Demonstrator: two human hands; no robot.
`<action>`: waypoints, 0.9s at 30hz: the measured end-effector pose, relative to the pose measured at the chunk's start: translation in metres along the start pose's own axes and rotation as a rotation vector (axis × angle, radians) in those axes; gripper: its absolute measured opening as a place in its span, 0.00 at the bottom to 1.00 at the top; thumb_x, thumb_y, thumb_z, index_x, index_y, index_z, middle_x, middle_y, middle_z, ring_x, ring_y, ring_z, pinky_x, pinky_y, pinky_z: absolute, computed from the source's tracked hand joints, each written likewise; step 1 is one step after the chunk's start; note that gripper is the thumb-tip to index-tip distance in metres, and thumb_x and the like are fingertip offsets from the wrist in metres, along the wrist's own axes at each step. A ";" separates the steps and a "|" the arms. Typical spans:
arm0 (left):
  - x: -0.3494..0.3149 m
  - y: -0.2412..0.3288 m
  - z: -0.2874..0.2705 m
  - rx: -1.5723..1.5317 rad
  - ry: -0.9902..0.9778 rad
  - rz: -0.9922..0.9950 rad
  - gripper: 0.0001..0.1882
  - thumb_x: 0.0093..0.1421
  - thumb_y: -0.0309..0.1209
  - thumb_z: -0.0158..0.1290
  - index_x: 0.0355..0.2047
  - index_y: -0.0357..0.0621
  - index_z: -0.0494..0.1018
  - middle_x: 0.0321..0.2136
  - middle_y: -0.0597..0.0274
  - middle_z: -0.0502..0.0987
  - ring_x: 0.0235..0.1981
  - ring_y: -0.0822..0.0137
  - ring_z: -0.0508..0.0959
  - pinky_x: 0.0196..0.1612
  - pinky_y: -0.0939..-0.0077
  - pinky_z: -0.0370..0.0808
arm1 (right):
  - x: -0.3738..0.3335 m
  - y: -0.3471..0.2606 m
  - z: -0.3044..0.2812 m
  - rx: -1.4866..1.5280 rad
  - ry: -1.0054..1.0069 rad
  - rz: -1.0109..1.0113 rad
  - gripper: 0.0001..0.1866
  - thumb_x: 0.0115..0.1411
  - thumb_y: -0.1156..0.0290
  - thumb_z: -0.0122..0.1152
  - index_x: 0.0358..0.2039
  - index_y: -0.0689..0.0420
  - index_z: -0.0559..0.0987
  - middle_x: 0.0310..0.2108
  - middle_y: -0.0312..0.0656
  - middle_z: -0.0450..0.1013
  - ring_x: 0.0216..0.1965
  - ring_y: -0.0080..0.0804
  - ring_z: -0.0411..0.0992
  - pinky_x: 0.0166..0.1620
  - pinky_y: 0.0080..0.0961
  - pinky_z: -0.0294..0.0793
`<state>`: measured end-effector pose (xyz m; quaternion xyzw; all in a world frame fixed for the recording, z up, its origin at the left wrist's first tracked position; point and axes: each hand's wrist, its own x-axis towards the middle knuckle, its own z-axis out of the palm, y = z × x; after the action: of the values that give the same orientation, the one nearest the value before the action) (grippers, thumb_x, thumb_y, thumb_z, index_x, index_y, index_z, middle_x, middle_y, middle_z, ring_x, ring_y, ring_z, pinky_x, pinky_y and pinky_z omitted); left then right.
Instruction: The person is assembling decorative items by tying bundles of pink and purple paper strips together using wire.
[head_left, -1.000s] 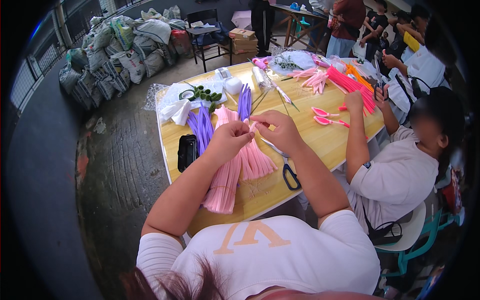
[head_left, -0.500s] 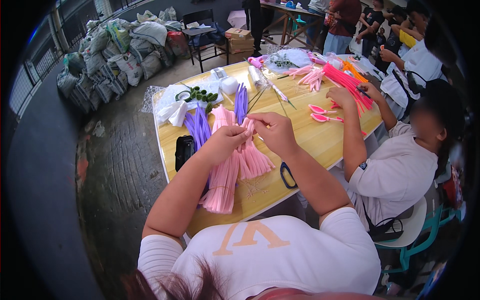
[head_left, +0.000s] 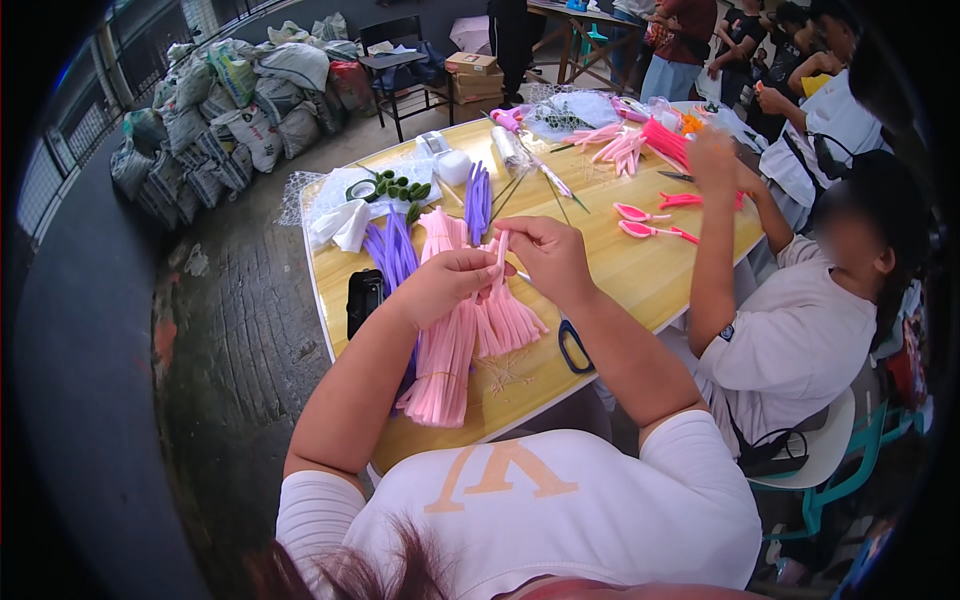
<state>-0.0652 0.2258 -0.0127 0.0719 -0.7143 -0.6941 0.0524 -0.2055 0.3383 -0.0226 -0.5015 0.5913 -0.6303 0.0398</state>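
Over the near part of the table [head_left: 625,290], my left hand [head_left: 455,280] and my right hand [head_left: 552,258] pinch a short pink pipe cleaner [head_left: 502,247] between thumbs and fingers. The right hand has its upper end, the left its lower part. Beneath the hands lies a big bundle of pink pipe cleaners [head_left: 440,365], tied near its lower end. A looser pink bunch [head_left: 512,325] fans out beside it. Purple pipe cleaners [head_left: 396,252] lie left of the pink, and another purple bunch [head_left: 478,200] lies beyond. Dark-handled scissors [head_left: 574,347] rest by my right forearm, blades hidden.
A black case [head_left: 365,298] sits at the table's left edge, with green fuzzy pieces [head_left: 400,188] and a white roll [head_left: 455,166] farther back. At right a co-worker [head_left: 790,320] handles red-pink pipe cleaners near pink looped pieces [head_left: 650,230]. Filled sacks [head_left: 240,95] are piled behind.
The held pink pipe cleaner now stands up more between my fingers; my hands have barely moved. The co-worker has raised a hand, and a dark-bladed tool now lies on the table.
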 end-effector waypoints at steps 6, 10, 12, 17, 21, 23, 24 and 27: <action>0.002 -0.004 0.000 -0.105 0.050 -0.037 0.14 0.63 0.32 0.46 0.42 0.35 0.74 0.31 0.67 0.73 0.28 0.77 0.67 0.33 0.83 0.65 | 0.001 0.000 0.000 -0.023 0.047 -0.060 0.10 0.53 0.79 0.54 0.35 0.61 0.80 0.24 0.44 0.75 0.24 0.23 0.72 0.28 0.19 0.70; 0.002 -0.005 0.000 -0.234 0.071 -0.049 0.15 0.63 0.34 0.46 0.41 0.34 0.73 0.32 0.64 0.74 0.27 0.76 0.68 0.32 0.83 0.65 | 0.000 -0.003 -0.001 -0.072 0.038 -0.092 0.09 0.53 0.80 0.55 0.35 0.61 0.81 0.26 0.44 0.76 0.26 0.25 0.73 0.30 0.19 0.71; 0.001 -0.006 -0.002 -0.163 0.046 -0.028 0.15 0.63 0.34 0.46 0.41 0.33 0.73 0.32 0.63 0.74 0.27 0.76 0.68 0.32 0.82 0.65 | 0.000 -0.004 -0.002 -0.077 0.014 -0.044 0.08 0.53 0.81 0.55 0.34 0.63 0.80 0.29 0.42 0.77 0.30 0.23 0.74 0.33 0.18 0.72; 0.002 -0.001 0.004 -0.162 0.096 -0.063 0.16 0.63 0.36 0.46 0.40 0.36 0.75 0.23 0.71 0.70 0.26 0.79 0.65 0.31 0.83 0.62 | 0.002 -0.002 -0.002 -0.129 0.076 -0.175 0.09 0.51 0.80 0.56 0.33 0.60 0.81 0.24 0.44 0.75 0.25 0.29 0.74 0.30 0.21 0.71; 0.003 -0.008 0.000 -0.057 0.047 -0.032 0.14 0.63 0.34 0.46 0.40 0.37 0.76 0.23 0.72 0.69 0.26 0.79 0.65 0.31 0.83 0.62 | 0.002 -0.004 0.000 -0.123 0.092 -0.180 0.09 0.50 0.80 0.56 0.32 0.59 0.81 0.23 0.44 0.74 0.24 0.30 0.73 0.29 0.23 0.71; 0.002 -0.005 0.001 0.035 0.049 -0.026 0.14 0.63 0.34 0.47 0.40 0.38 0.76 0.23 0.72 0.69 0.25 0.79 0.65 0.31 0.83 0.62 | 0.001 -0.004 0.000 -0.131 0.104 -0.132 0.09 0.50 0.80 0.56 0.32 0.59 0.81 0.23 0.45 0.74 0.24 0.31 0.73 0.29 0.24 0.71; 0.002 -0.004 0.002 0.020 0.057 -0.022 0.14 0.63 0.34 0.47 0.40 0.38 0.76 0.23 0.72 0.69 0.25 0.79 0.65 0.31 0.83 0.62 | 0.001 -0.004 0.000 -0.135 0.110 -0.108 0.09 0.50 0.80 0.56 0.32 0.59 0.81 0.23 0.45 0.74 0.24 0.31 0.73 0.29 0.24 0.71; 0.001 -0.002 0.006 0.027 0.077 -0.006 0.13 0.62 0.33 0.47 0.40 0.38 0.76 0.23 0.72 0.69 0.25 0.79 0.65 0.31 0.83 0.62 | 0.003 -0.004 -0.002 -0.223 0.127 -0.148 0.09 0.50 0.79 0.56 0.32 0.59 0.81 0.22 0.45 0.74 0.23 0.30 0.72 0.27 0.23 0.70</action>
<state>-0.0677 0.2316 -0.0153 0.1017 -0.7209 -0.6812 0.0768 -0.2059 0.3391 -0.0178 -0.5041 0.6207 -0.5922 -0.1002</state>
